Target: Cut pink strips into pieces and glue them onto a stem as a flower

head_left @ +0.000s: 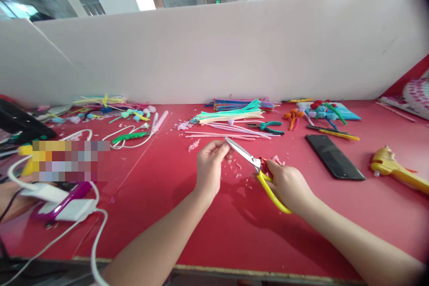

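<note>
My right hand (288, 183) is closed round the handles of a pair of scissors (244, 152), which have silver blades and yellow and red grips. The blades point up and left, looking nearly closed, with their tips beside the fingers of my left hand (210, 161). That hand is closed in a pinch, and whatever it holds is too small or hidden to name. Pink fuzzy clippings (238, 167) lie on the red table under the blades. Just beyond both hands are pink pipe cleaners (221, 135) laid out sideways.
Behind lie bundled pipe cleaners (231, 114) and teal-handled pliers (268, 126). A black phone (335, 156) and yellow glue gun (395, 170) are at right. Left are green-handled pliers (130, 136), white cables (95, 241) and another person's arm (15, 196). A white partition (214, 53) closes the back.
</note>
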Motion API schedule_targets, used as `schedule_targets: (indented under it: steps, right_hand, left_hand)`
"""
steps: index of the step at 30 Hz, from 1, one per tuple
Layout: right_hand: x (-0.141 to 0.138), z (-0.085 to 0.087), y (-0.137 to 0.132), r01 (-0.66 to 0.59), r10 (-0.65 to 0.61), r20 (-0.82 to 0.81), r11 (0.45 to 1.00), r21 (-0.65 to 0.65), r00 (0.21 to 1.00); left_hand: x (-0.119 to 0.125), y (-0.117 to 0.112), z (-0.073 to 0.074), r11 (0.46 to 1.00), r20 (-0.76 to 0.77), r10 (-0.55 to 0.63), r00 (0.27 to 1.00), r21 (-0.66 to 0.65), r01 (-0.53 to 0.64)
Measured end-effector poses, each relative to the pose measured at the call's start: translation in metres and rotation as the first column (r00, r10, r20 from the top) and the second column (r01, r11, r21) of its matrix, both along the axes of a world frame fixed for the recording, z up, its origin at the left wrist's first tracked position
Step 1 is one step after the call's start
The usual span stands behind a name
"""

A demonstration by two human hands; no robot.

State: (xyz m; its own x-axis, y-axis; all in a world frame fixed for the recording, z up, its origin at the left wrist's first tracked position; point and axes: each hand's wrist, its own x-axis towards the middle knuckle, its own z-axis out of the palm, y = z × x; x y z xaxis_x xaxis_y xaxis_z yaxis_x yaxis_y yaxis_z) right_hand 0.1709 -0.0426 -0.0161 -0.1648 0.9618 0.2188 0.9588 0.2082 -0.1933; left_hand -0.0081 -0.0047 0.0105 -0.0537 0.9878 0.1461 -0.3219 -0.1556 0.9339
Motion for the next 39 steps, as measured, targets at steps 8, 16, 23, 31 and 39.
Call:
schedule_targets:
  steps: [8,16,23,31,39]
  right_hand:
    - [0.002,-0.002,0.001,0.012,-0.012,0.002,1.0,0.021,1.0]
    - [0.002,0.001,0.004,0.07,-0.075,-0.122,0.996,-0.046,0.99]
    - [0.002,0.005,0.007,-0.034,-0.139,-0.641,0.967,-0.251,0.755]
    - [0.003,0.005,0.003,-0.094,-0.127,-0.692,0.958,-0.272,0.711]
    - [0.001,0.006,0.001,-0.175,-0.074,-0.726,0.949,-0.261,0.684]
  left_hand:
    - [-0.001,0.0,0.002,1.0,-0.009,0.007,1.0,-0.023,-0.007]
    - [-0.002,0.002,-0.001,1.0,-0.03,-0.011,0.999,-0.003,0.011]
    - [0.007,-0.005,-0.01,0.959,-0.482,-0.242,0.842,0.012,0.283]
    - [0.016,-0.017,-0.014,0.906,-0.677,-0.238,0.697,0.105,0.411]
    - [0.014,-0.013,-0.017,0.811,-0.33,-0.585,0.741,-0.202,0.55]
